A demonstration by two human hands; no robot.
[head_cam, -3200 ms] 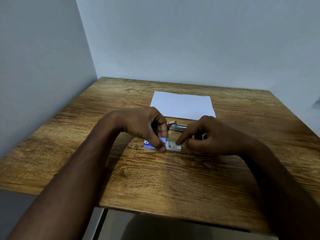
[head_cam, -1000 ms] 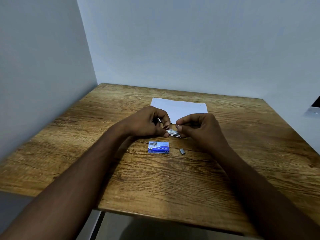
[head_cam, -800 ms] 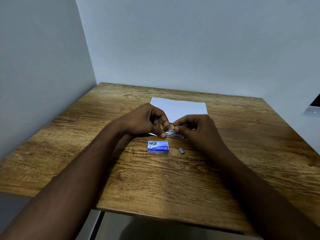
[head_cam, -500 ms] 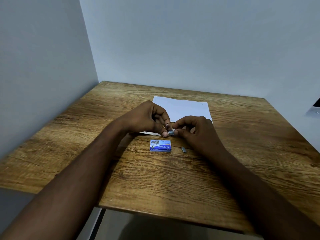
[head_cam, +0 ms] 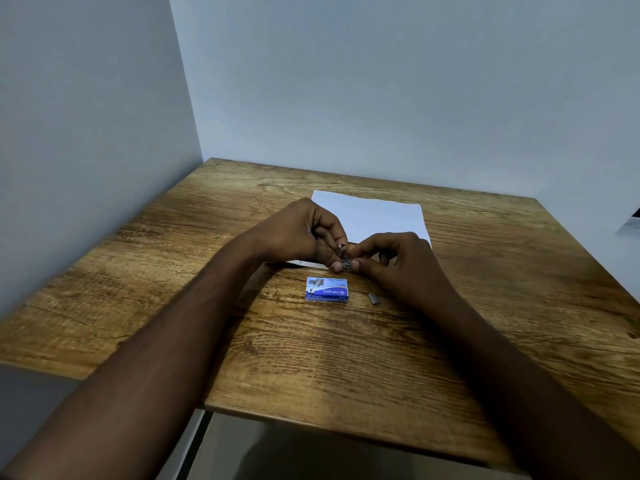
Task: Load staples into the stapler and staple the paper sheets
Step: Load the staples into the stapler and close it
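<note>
Both hands meet over the near edge of the white paper sheets [head_cam: 377, 216]. My left hand [head_cam: 304, 233] and my right hand [head_cam: 394, 261] pinch the small metal stapler [head_cam: 346, 263] between thumbs and fingertips; only a short silver piece of it shows between them, the rest is hidden. The blue staple box [head_cam: 327, 289] lies shut on the wooden table just in front of the hands. A short loose strip of staples [head_cam: 373, 298] lies to the right of the box, beside my right wrist.
The wooden table [head_cam: 173, 278] stands in a corner, with grey walls at the left and behind. Its near edge runs across the lower part of the view. A pale object [head_cam: 632, 225] shows at the far right edge.
The staple box was closed and left on the table with a loose strip beside it. Both hands moved back to the stapler and have stayed pinched on it, shifting only slightly.
</note>
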